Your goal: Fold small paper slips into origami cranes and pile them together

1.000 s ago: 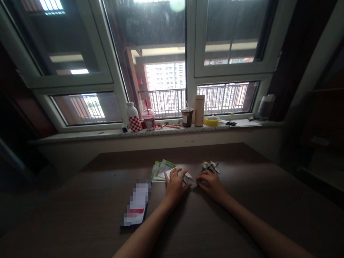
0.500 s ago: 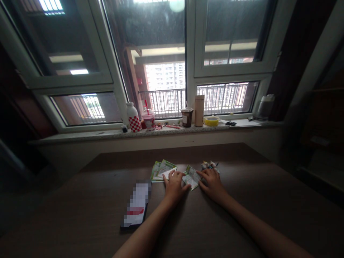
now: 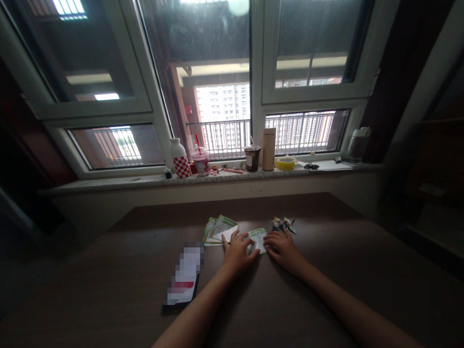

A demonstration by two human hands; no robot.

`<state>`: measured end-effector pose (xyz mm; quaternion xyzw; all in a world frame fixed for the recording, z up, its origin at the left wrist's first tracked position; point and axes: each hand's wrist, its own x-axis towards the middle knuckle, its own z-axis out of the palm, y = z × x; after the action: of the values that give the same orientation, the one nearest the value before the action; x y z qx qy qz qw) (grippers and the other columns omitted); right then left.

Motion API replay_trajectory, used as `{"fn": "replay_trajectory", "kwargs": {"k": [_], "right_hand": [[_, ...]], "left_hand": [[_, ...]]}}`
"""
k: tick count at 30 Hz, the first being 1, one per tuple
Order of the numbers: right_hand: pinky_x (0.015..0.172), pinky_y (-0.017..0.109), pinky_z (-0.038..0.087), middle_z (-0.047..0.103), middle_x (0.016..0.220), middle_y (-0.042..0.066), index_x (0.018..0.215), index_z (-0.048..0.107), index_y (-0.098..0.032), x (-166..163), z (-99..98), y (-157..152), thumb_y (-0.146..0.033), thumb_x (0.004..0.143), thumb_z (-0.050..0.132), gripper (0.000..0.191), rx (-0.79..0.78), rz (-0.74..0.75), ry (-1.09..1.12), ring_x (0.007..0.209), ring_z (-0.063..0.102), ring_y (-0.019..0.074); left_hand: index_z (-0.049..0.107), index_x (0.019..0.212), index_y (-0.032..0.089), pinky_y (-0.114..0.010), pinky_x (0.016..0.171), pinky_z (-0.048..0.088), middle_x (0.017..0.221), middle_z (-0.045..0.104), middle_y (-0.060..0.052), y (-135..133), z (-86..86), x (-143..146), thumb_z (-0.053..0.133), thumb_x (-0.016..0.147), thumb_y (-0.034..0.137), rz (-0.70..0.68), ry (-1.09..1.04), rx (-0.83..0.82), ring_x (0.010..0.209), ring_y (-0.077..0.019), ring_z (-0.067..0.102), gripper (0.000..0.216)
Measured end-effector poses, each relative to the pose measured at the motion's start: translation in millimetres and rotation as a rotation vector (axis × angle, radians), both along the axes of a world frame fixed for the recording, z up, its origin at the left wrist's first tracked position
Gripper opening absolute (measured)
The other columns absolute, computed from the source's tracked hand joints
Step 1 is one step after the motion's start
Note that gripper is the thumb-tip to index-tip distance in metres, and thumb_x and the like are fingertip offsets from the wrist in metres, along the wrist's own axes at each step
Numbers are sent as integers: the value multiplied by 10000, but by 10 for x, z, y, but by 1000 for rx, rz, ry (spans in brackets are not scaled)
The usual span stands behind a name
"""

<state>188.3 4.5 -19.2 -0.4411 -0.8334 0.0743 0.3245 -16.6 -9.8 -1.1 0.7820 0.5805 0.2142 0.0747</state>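
A small green and white printed paper [image 3: 258,239] lies on the dark wooden table [image 3: 326,270] between my two hands. My left hand [image 3: 237,252] presses on its left edge with the fingers bent down onto it. My right hand [image 3: 283,247] presses on its right edge, fingers curled onto the paper. A stack of similar green papers [image 3: 217,228] lies just left of my left hand. A few small folded paper figures [image 3: 283,223] sit just beyond my right hand.
A dark phone [image 3: 184,279] lies on the table at the left. On the stone windowsill [image 3: 145,181] stand a red-checked bottle [image 3: 180,158], a pink cup [image 3: 200,160], a dark cup [image 3: 252,157], a tall flask [image 3: 268,149], yellow tape [image 3: 285,163] and scissors [image 3: 311,166].
The paper between my hands was turned and unfolded, then laid flatter on the table. Both hands stayed close together and pressed down on it.
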Motion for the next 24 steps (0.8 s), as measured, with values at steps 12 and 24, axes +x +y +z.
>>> {"fn": "replay_trajectory", "kwargs": {"k": [12, 24], "right_hand": [[1116, 546, 252, 698, 1089, 47, 995, 732, -270, 9, 18, -4, -194, 857, 583, 217, -19, 68, -12, 1106, 584, 244], [1160, 583, 127, 686, 1166, 48, 1037, 721, -281, 44, 106, -55, -270, 811, 642, 240, -93, 53, -33, 1167, 581, 260]], "left_hand": [[665, 1099, 389, -784, 1064, -37, 1368, 576, 2, -1, 21, -37, 698, 738, 574, -82, 18, -26, 1376, -347, 342, 407], [671, 1112, 406, -779, 1068, -47, 1358, 589, 2, 17, 46, -61, 700, 746, 570, -103, 44, -26, 1385, -360, 324, 402]]}}
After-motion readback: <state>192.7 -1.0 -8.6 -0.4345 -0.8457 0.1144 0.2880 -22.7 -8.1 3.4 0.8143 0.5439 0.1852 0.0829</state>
